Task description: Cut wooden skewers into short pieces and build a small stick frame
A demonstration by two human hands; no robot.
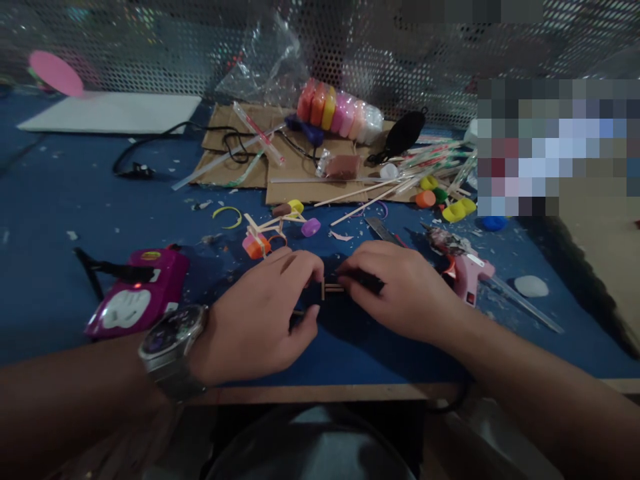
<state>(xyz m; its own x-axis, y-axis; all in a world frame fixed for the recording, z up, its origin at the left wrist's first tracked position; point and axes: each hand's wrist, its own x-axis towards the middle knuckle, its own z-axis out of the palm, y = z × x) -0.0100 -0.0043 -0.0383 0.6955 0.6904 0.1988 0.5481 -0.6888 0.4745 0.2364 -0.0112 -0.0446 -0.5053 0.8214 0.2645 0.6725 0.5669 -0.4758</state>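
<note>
The place appears to be a craft workshop, as shown by a blue worktable point(55, 180) strewn with scraps point(73, 235), a pink glue gun point(469, 277), cardboard sheets point(295, 193), packaged coloured blocks point(339, 111) and a small stick assembly point(332, 287)

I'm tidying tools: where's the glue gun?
In the head view, the pink glue gun lies right of centre on the blue table, between the right hand and the white lump.
</note>
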